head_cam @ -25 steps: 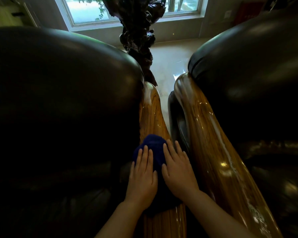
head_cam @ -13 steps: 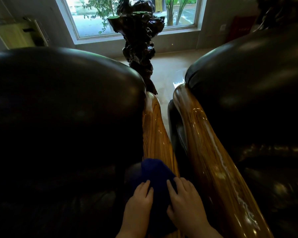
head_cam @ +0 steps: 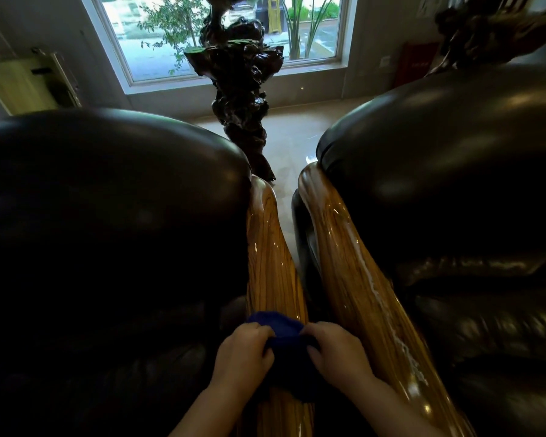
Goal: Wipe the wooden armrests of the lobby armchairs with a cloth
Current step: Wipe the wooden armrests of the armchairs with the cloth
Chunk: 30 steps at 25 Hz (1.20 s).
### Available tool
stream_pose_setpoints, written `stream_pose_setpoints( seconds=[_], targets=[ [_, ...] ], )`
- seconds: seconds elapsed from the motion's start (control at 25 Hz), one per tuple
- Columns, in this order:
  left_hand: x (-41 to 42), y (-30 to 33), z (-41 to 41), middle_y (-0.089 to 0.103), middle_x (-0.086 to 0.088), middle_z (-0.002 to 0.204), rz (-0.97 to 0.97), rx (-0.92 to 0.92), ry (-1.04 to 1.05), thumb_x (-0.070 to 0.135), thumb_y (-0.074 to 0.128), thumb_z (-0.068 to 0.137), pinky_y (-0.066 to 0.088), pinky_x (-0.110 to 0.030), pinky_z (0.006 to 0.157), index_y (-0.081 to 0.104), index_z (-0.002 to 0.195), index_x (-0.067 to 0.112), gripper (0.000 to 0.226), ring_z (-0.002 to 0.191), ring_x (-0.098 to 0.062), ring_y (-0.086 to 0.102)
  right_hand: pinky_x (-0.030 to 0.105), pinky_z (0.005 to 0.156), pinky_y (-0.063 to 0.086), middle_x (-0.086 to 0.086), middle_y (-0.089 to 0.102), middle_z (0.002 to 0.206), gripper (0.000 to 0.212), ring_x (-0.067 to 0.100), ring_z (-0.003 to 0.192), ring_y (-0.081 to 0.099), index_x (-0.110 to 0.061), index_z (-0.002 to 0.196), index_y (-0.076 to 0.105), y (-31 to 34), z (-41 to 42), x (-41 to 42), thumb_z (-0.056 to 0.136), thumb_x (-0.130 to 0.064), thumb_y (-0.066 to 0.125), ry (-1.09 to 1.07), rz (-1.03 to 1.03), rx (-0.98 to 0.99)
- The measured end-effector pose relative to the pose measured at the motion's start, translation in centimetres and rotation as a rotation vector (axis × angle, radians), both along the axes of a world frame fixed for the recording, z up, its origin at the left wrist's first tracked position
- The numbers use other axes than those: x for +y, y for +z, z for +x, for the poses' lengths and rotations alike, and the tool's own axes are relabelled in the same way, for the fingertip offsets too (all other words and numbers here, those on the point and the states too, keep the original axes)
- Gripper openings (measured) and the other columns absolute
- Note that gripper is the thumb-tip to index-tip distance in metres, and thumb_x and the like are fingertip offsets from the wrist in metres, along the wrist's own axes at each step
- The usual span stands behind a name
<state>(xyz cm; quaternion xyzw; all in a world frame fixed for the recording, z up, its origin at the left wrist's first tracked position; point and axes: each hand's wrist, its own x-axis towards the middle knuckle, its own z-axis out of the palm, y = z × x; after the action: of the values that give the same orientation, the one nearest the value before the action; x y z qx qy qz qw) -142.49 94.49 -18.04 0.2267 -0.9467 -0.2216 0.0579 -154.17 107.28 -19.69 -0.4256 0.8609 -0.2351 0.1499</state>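
A dark blue cloth (head_cam: pixel 279 331) lies bunched on the glossy wooden armrest (head_cam: pixel 267 253) of the left armchair, near its close end. My left hand (head_cam: pixel 243 354) grips the cloth's left side with curled fingers. My right hand (head_cam: pixel 338 353) grips its right side the same way. Both hands press the cloth onto the wood. The right armchair's wooden armrest (head_cam: pixel 350 263) runs parallel just to the right, with a pale streak along its top.
Dark leather cushions of the left armchair (head_cam: pixel 108 216) and the right armchair (head_cam: pixel 454 171) flank the armrests. A narrow gap separates the two chairs. A dark carved wooden sculpture (head_cam: pixel 240 89) stands on the tiled floor (head_cam: pixel 287 143) before a window (head_cam: pixel 202 29).
Both hands have pulled the cloth back along the left armrest toward me. The flat fingers have curled and bunched the cloth. The view has tilted up.
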Motion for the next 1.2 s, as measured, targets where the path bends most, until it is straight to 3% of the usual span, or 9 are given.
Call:
stream_pose_setpoints(
  seconds=[0.16,0.36,0.6,0.76,0.92,1.2],
  targets=[
    [0.9,5.8,-1.4,0.056,0.011,0.100,0.086,0.099,0.075,0.021,0.058,0.083,0.048,-0.017,0.077,0.059,0.102,0.027,0.020,0.087,-0.001,0.054,0.015,0.070,0.039,-0.012,0.058,0.096,0.017,0.001,0.085,0.052,-0.030,0.098,0.061,6.3,-3.1,0.6,0.082,-0.023,0.060,0.010,-0.047,0.057],
    [1.7,13.2,-2.4,0.062,0.009,0.092,0.169,0.193,0.080,0.019,0.061,0.082,0.051,-0.019,0.071,0.064,0.097,0.025,0.017,0.081,-0.003,0.059,0.018,0.065,0.045,-0.010,0.059,0.084,0.007,0.003,0.076,0.056,-0.025,0.084,0.062,14.8,-5.5,2.1,0.078,-0.023,0.066,0.034,-0.167,0.021],
    [3.9,23.8,-2.9,0.068,0.009,0.084,0.195,0.297,0.106,0.016,0.067,0.076,0.044,-0.007,0.062,0.071,0.091,0.022,0.016,0.077,0.000,0.060,0.025,0.068,0.051,-0.010,0.061,0.075,0.007,0.005,0.073,0.059,-0.024,0.081,0.067,25.7,-6.1,5.6,0.076,-0.020,0.070,0.064,-0.260,0.035],
    [6.4,29.1,-2.5,0.069,0.007,0.083,0.152,0.322,0.020,0.014,0.068,0.075,0.043,0.000,0.065,0.072,0.094,0.018,0.019,0.074,0.001,0.060,0.010,0.061,0.042,-0.011,0.059,0.071,0.010,0.002,0.068,0.056,-0.020,0.082,0.069,31.1,-6.0,8.5,0.073,-0.016,0.071,0.059,-0.277,0.139],
    [9.6,30.9,-2.5,0.064,0.010,0.081,0.124,0.364,-0.018,0.012,0.067,0.075,0.038,0.005,0.067,0.071,0.096,0.016,0.021,0.073,0.002,0.058,0.003,0.058,0.040,-0.017,0.055,0.065,0.010,-0.001,0.063,0.053,-0.020,0.078,0.069,33.2,-5.4,12.0,0.071,-0.014,0.073,0.033,-0.302,0.188],
    [16.8,28.3,-3.7,0.064,0.013,0.084,0.134,0.296,-0.007,0.013,0.064,0.077,0.040,-0.003,0.063,0.070,0.095,0.022,0.021,0.077,0.002,0.058,0.011,0.056,0.040,-0.014,0.058,0.069,0.017,0.000,0.065,0.057,-0.031,0.069,0.063,29.8,-6.3,19.4,0.070,-0.016,0.072,0.029,-0.286,0.119]
  ],
)
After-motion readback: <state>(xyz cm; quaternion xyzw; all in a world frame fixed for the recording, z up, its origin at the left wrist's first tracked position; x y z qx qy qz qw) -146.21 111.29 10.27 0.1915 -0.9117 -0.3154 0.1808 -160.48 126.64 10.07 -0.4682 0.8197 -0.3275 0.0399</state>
